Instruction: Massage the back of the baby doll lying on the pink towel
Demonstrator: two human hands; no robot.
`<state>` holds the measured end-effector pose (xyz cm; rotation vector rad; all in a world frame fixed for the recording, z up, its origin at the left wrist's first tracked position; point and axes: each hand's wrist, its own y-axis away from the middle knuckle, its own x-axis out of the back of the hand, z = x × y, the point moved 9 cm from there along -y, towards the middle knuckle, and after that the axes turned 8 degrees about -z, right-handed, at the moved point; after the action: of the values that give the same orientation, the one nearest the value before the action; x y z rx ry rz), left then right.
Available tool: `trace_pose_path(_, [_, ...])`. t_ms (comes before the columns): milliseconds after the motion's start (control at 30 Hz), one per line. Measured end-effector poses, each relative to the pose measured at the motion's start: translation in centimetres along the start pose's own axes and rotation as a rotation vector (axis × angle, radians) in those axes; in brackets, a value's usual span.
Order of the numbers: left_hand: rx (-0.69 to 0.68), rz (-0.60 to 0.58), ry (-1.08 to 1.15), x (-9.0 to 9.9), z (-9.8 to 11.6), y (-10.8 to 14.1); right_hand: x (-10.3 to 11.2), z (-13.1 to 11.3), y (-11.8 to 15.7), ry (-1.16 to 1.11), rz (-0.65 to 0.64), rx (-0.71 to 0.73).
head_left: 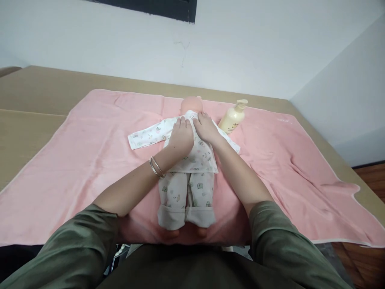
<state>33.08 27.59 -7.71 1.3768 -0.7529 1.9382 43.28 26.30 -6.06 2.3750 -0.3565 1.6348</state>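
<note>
A baby doll (pixel 191 105) lies stretched out on a pink blanket (pixel 111 132), its smooth head toward the wall and no face showing. It wears a white printed shirt (pixel 200 162) and matching trousers (pixel 173 190) with turned-up cuffs. My left hand (pixel 181 137) rests flat on the upper left of the shirt, fingers extended toward the head. On the upper right of the shirt lies my right hand (pixel 206 127), also flat, its thumb apart from the fingers. One sleeve spreads out to the left; my right forearm partly covers the other.
A cream pump bottle (pixel 233 117) stands on the blanket just right of the doll's shoulder. Under the blanket is a wooden table (pixel 39 90), set against a white wall (pixel 240 48). Folds ripple the blanket at the right.
</note>
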Motion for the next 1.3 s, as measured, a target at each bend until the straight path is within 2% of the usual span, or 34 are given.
trace_pose_path(100, [-0.031,-0.041,-0.026,0.8,0.3,0.0,0.0,-1.3,1.9,0.105,-0.039,-0.020])
trace_pose_path(233, [0.033,-0.067,0.088,1.9,-3.0,-1.9,-1.1,-4.5,6.4,0.335,-0.194,0.011])
trace_pose_path(333, [0.059,-0.070,0.175,2.1,-4.9,-3.0,-1.5,-6.0,8.2,0.429,-0.250,0.057])
trace_pose_path(433, [0.117,-0.030,0.152,2.3,-4.7,-2.4,-1.2,-5.3,7.1,0.379,-0.265,0.059])
trace_pose_path(533, [0.191,-0.068,0.038,1.9,-2.5,-0.3,-0.6,-2.5,4.1,0.205,-0.253,-0.006])
trace_pose_path(667, [0.087,-0.138,-0.117,1.4,1.4,1.9,0.2,0.0,0.9,0.067,-0.084,-0.027])
trace_pose_path(733, [0.049,-0.141,-0.120,1.4,1.6,1.6,0.0,0.2,0.9,0.087,-0.032,-0.063])
trace_pose_path(800, [0.072,-0.070,-0.031,1.9,-0.2,0.5,-0.7,-0.8,2.0,0.150,-0.015,-0.078])
trace_pose_path(867, [0.138,0.019,0.090,2.4,-3.2,-0.9,-1.5,-2.9,3.9,0.241,-0.022,-0.027])
trace_pose_path(967, [0.173,0.003,0.235,1.7,-6.8,-2.9,-2.6,-5.8,6.4,0.333,-0.065,0.069])
trace_pose_path(1033, [0.168,-0.018,0.267,1.2,-7.6,-3.4,-2.8,-6.3,6.7,0.319,-0.096,0.093])
trace_pose_path(1133, [0.187,0.026,0.187,1.2,-6.3,-2.5,-1.8,-4.6,4.9,0.193,-0.088,0.072])
trace_pose_path(1233, [0.109,0.081,0.088,1.2,-2.5,-0.7,-0.2,-1.4,2.3,0.034,-0.003,-0.007])
trace_pose_path(1300, [0.025,0.080,0.059,0.8,-0.2,0.2,0.4,-0.3,1.4,0.001,0.032,-0.032])
